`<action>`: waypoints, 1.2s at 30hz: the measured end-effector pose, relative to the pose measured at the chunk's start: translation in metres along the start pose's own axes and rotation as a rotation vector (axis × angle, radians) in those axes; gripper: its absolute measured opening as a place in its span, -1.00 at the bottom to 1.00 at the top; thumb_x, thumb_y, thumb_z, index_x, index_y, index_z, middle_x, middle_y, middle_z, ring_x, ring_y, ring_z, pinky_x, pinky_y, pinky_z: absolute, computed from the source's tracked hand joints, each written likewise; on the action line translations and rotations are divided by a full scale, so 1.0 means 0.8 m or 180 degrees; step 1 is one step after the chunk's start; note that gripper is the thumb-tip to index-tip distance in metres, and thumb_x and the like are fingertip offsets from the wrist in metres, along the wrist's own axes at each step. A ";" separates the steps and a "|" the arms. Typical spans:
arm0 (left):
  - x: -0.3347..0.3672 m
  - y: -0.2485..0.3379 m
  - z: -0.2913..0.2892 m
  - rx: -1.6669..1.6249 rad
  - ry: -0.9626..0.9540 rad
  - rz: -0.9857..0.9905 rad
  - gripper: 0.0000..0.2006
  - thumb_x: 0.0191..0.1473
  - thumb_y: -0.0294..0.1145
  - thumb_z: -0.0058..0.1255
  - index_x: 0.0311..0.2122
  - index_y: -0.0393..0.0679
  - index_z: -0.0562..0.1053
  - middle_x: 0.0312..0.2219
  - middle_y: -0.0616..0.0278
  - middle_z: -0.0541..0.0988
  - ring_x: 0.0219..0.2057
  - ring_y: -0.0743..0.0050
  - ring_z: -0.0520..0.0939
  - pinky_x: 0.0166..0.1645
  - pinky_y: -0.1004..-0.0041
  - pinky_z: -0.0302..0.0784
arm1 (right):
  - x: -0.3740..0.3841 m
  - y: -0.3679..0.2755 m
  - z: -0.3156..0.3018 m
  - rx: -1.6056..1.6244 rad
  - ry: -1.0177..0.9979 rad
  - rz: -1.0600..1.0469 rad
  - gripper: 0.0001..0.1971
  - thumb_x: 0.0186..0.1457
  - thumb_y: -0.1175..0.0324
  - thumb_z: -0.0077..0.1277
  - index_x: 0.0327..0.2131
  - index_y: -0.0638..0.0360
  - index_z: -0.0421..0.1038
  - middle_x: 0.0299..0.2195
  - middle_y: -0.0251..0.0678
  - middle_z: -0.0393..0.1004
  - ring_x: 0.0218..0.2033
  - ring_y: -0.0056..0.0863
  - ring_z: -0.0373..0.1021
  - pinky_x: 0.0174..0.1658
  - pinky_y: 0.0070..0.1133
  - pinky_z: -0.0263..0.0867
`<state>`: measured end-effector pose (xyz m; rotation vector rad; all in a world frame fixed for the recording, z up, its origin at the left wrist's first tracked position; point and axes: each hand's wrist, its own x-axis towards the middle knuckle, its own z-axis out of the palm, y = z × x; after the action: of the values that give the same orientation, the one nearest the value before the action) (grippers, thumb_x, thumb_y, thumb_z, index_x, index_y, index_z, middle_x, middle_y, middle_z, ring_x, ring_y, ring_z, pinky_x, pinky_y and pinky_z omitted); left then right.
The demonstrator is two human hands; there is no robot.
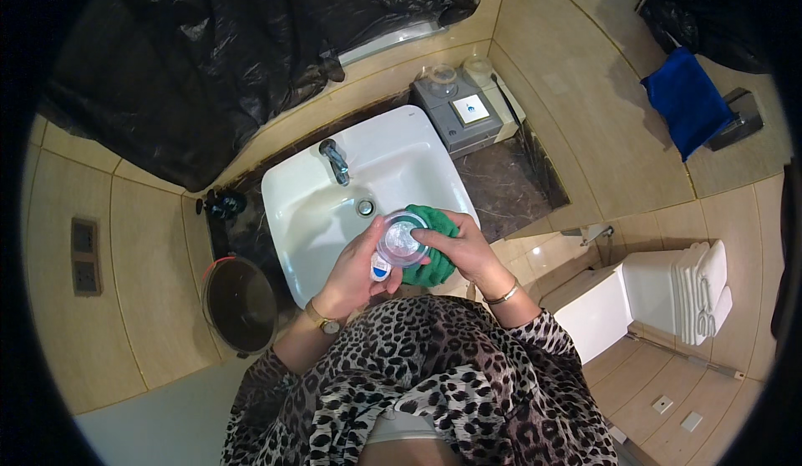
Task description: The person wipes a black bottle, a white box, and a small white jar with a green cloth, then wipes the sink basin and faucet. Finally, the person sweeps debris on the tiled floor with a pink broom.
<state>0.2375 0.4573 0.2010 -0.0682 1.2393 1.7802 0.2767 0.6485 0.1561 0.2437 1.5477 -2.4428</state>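
Over the front part of the white sink point(288, 215), my left hand point(351, 274) grips a clear drinking glass point(403, 244) by its side, with the open rim tilted up toward me. A small white and blue round piece point(380, 268) shows at my left fingers; whether it is a label on the glass or separate, I cannot tell. My right hand point(468, 253) is closed on a bunched green cloth point(434, 275) against the right side of the glass. Its thumb reaches over the rim. The fingers behind the cloth are hidden.
A chrome faucet point(334, 162) stands at the sink's back. Right of it, a grey box point(455, 123) bears a clear glass. At left are a dark bin point(241, 305) and a small black object point(224, 203). Folded white towels point(702, 290) and a hanging blue cloth point(687, 102) are at right.
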 end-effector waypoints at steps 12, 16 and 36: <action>0.017 -0.016 -0.047 -0.1627 0.0057 0.1027 -0.52 -0.05 -0.43 -0.21 0.05 -0.30 0.33 -0.15 0.06 0.48 -0.24 0.28 0.44 -0.10 0.37 0.33 | 0.001 0.011 -0.003 -0.0607 0.0683 -0.0155 -0.72 0.14 0.40 0.05 -0.11 0.34 0.43 -0.36 -0.40 0.52 -0.37 -0.72 0.39 -0.30 -0.70 0.35; 0.015 -0.009 -0.031 -0.0729 0.0074 0.1458 -0.52 -0.10 -0.52 -0.17 0.04 -0.30 0.34 -0.10 0.07 0.46 -0.13 0.29 0.46 -0.04 0.34 0.37 | -0.002 0.021 0.001 -0.1329 0.0815 -0.0557 -0.76 0.13 0.40 0.04 -0.15 0.32 0.44 -0.42 -0.41 0.50 -0.42 -0.74 0.34 -0.33 -0.68 0.31; 0.000 0.012 0.020 0.3964 0.0050 0.2739 -0.37 -0.07 -0.68 -0.09 0.20 -0.15 0.21 0.23 -0.04 0.14 0.27 -0.01 0.15 0.33 0.03 -0.13 | -0.019 0.003 0.020 -0.0824 0.0443 -0.0629 -0.76 0.12 0.36 0.06 -0.18 0.32 0.45 -0.46 -0.42 0.49 -0.43 -0.73 0.32 -0.36 -0.69 0.29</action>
<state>0.2376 0.4686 0.2155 1.3116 2.3827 1.2774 0.2915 0.6348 0.1645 0.2264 2.0147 -2.3746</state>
